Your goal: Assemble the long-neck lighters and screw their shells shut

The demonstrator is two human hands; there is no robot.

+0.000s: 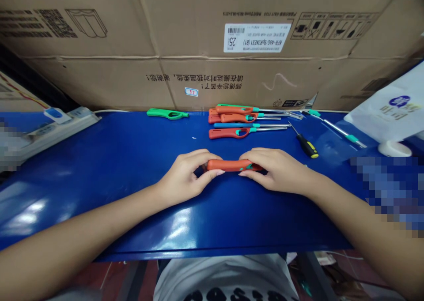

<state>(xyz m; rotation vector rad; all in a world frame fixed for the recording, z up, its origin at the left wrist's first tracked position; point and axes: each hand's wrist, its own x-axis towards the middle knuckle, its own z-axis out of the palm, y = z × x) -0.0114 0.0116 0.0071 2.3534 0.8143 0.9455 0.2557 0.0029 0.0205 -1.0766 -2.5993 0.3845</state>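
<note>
An orange lighter body [227,165] with a teal trigger lies level between my two hands, just over the blue table. My left hand [187,173] pinches its left end with thumb and fingers. At the trigger end, my right hand [273,166] grips it the same way and covers that tip, so I cannot tell whether a metal tube is fitted. Behind it rests a row of long-necked lighters: a red one [228,133], a blue one [233,125] and orange ones [236,117] with metal tubes.
A green lighter body [165,113] lies at the back left. A black and yellow screwdriver [308,146] and a loose metal tube [341,131] lie to the right. A cardboard sheet [198,40] walls the back. A power strip [59,126] stands left, a white bag [387,107] right.
</note>
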